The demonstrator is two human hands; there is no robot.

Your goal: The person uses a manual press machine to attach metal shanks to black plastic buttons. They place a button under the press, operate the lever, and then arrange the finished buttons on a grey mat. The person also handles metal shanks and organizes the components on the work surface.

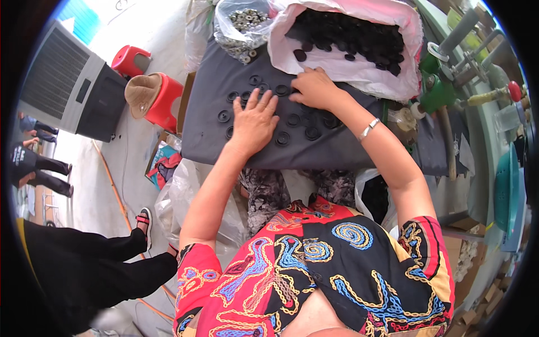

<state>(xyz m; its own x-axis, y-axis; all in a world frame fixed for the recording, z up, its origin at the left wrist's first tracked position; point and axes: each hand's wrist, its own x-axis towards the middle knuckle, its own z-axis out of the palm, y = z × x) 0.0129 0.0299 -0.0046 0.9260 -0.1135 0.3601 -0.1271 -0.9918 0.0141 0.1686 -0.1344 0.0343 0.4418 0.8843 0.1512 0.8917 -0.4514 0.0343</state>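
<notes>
Black round rubber-looking rings [282, 138] lie spread over a dark grey cloth-covered table [208, 147]. My left hand [254, 121] rests flat among them, fingers stretched out and apart, touching the rings near its fingertips. Beside the sack's lower edge, my right hand [314, 89] is bent over the table with its fingers apart; one ring [281, 90] lies just left of it. Its palm side is hidden, and nothing shows in its grip. A white sack [337, 70] with a pink lining lies open at the far side, holding a heap of black round pieces [351, 36].
A clear plastic bag of small metal parts [247, 22] stands at the far left of the table. Green machinery with a red-knobbed lever [514, 91] is at the right. Red stools [168, 101], a grey air cooler [70, 78] and a person in black trousers [95, 267] are to the left.
</notes>
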